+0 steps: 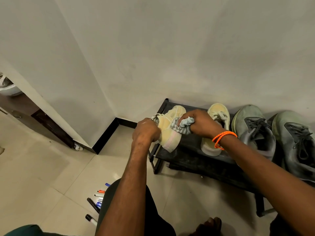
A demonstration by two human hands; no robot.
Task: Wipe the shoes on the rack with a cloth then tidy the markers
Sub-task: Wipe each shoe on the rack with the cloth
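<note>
Left hand (146, 130) grip curled round yellow shoe (170, 132) at rack (196, 159) left edge, right hand (201, 123) grip clenching cloth (184, 126) against it.

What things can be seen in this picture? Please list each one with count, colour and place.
yellow shoes: 2, pale yellow, one on rack, one held tilted at rack's left end
grey shoes: 2, grey-green, right part of rack
cloth: 1, grey striped, against held shoe
rack: 1, black, by wall
markers: several, mixed colours, on floor tiles
wristband: orange, right wrist
hands: left holds shoe; right grips cloth
</note>
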